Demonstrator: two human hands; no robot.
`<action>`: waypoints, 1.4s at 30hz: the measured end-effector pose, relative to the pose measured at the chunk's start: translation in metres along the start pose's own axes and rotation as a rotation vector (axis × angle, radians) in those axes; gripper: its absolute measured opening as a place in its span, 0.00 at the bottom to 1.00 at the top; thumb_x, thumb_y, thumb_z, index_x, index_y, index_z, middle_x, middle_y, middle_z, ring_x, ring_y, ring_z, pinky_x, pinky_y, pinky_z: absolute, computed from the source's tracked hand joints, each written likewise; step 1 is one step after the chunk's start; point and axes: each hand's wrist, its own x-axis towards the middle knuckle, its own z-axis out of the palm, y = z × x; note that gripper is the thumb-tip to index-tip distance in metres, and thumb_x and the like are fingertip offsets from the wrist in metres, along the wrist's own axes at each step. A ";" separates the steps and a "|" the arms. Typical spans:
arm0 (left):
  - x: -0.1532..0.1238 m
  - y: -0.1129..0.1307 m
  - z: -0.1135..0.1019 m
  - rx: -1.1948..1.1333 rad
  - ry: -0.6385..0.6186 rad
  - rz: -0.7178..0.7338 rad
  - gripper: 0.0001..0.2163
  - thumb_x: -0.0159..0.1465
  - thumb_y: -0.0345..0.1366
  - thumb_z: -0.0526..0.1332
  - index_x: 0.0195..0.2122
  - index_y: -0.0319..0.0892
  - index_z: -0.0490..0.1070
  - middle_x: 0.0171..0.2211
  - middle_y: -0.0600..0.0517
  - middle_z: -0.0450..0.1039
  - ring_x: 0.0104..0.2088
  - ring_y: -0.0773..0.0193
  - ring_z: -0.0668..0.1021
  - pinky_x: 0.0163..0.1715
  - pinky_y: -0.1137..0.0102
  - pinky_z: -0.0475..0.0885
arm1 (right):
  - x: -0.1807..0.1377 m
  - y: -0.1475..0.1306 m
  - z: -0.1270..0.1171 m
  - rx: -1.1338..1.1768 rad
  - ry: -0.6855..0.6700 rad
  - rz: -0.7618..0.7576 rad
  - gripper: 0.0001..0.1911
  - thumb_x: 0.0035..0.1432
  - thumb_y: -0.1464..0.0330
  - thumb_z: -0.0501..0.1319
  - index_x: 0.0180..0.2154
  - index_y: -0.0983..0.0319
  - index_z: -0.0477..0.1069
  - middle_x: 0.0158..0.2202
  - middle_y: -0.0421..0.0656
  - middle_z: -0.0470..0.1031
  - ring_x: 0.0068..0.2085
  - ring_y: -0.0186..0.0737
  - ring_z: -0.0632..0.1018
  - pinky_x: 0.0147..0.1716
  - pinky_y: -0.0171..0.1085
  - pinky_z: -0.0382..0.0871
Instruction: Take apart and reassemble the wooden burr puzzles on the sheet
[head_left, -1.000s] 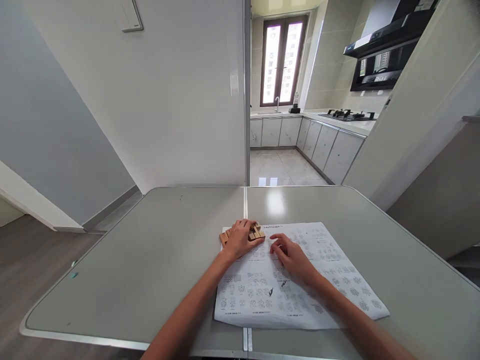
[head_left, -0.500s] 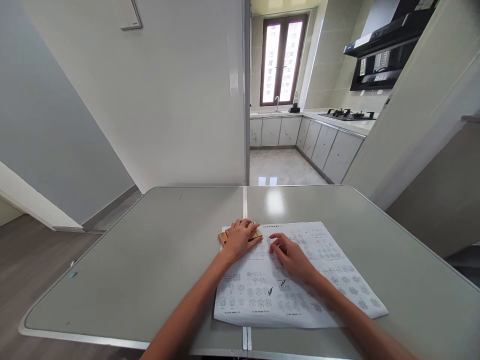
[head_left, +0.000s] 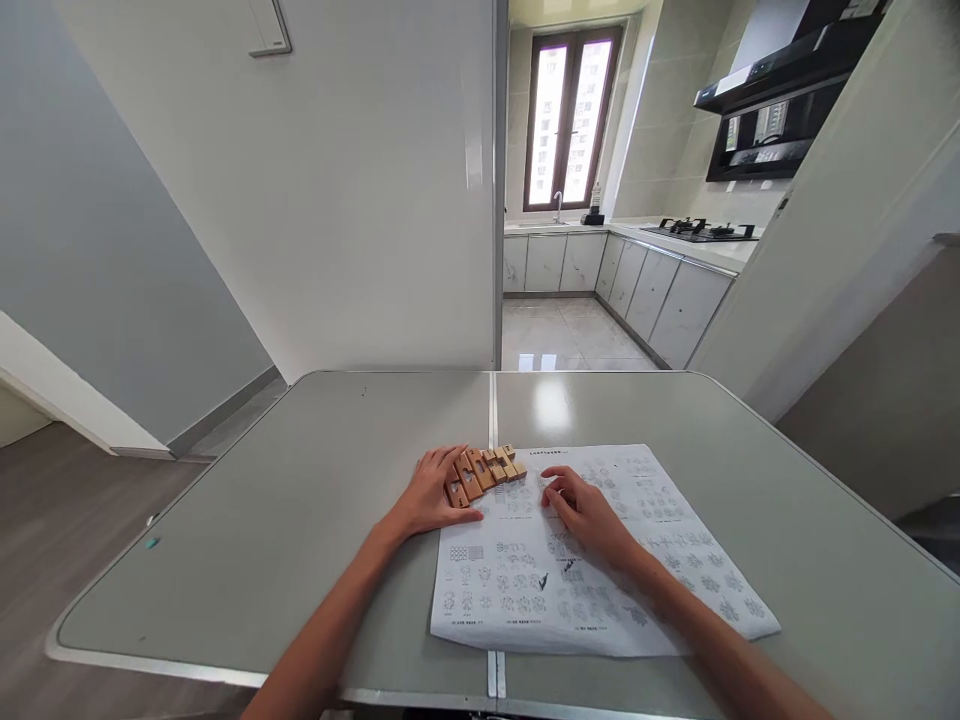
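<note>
A slanted row of flat wooden puzzle pieces (head_left: 480, 473) with cut-out notches lies across the upper left corner of a printed paper sheet (head_left: 517, 550). My left hand (head_left: 431, 492) is at the left end of the row, fingers along its top side and thumb along its bottom side, so the end pieces sit between them. My right hand (head_left: 581, 510) rests on the sheet to the right of the row, apart from the pieces. Its fingers are curled in toward the thumb; whether anything small is between them is hidden.
The sheet carries rows of small puzzle diagrams and lies on a grey folding table (head_left: 247, 560) with a metal centre seam. A small teal bit (head_left: 152, 543) is near the table's left edge. Beyond the table, a doorway shows kitchen cabinets (head_left: 630, 275).
My left hand has slid left from on top of the wooden pieces to their left end, uncovering the row. My right hand has stayed in place. The view has shifted slightly.
</note>
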 end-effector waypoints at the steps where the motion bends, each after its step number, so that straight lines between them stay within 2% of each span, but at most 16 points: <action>1: -0.003 -0.001 0.000 -0.001 0.012 -0.013 0.50 0.52 0.59 0.73 0.71 0.50 0.54 0.65 0.41 0.64 0.64 0.40 0.67 0.64 0.48 0.63 | 0.000 0.001 0.000 -0.004 0.002 -0.005 0.16 0.69 0.57 0.52 0.51 0.58 0.66 0.35 0.42 0.80 0.26 0.39 0.71 0.28 0.39 0.64; 8: -0.001 0.004 0.016 0.002 0.068 -0.061 0.45 0.56 0.57 0.72 0.70 0.49 0.55 0.62 0.42 0.69 0.60 0.44 0.71 0.61 0.50 0.66 | -0.001 0.005 0.001 -0.032 0.005 -0.006 0.15 0.70 0.58 0.52 0.52 0.57 0.66 0.35 0.41 0.80 0.27 0.39 0.70 0.29 0.38 0.62; 17: 0.006 0.010 0.035 0.074 0.149 -0.083 0.40 0.60 0.58 0.68 0.69 0.48 0.57 0.61 0.43 0.70 0.60 0.44 0.71 0.60 0.50 0.66 | 0.000 0.004 0.002 -0.047 0.009 -0.015 0.15 0.70 0.58 0.53 0.52 0.58 0.66 0.35 0.42 0.80 0.28 0.40 0.71 0.30 0.39 0.63; 27: 0.006 0.014 0.034 0.104 0.147 -0.075 0.37 0.62 0.55 0.67 0.68 0.48 0.58 0.60 0.44 0.71 0.58 0.45 0.72 0.58 0.51 0.67 | -0.002 0.001 0.001 -0.062 0.001 0.008 0.15 0.70 0.59 0.52 0.53 0.58 0.66 0.35 0.42 0.80 0.27 0.39 0.70 0.30 0.39 0.62; 33: 0.004 0.015 0.033 0.118 0.177 -0.081 0.40 0.58 0.58 0.69 0.67 0.46 0.60 0.59 0.43 0.71 0.59 0.44 0.72 0.58 0.51 0.68 | -0.002 0.001 0.001 -0.054 0.009 -0.001 0.16 0.69 0.58 0.53 0.52 0.58 0.67 0.35 0.42 0.80 0.27 0.39 0.70 0.29 0.38 0.63; 42: 0.005 0.015 0.033 0.163 0.134 -0.087 0.38 0.61 0.57 0.67 0.67 0.46 0.59 0.59 0.42 0.72 0.57 0.44 0.72 0.57 0.51 0.67 | -0.001 0.002 0.001 -0.049 0.004 -0.005 0.16 0.69 0.57 0.53 0.52 0.58 0.67 0.35 0.42 0.80 0.27 0.39 0.71 0.28 0.38 0.63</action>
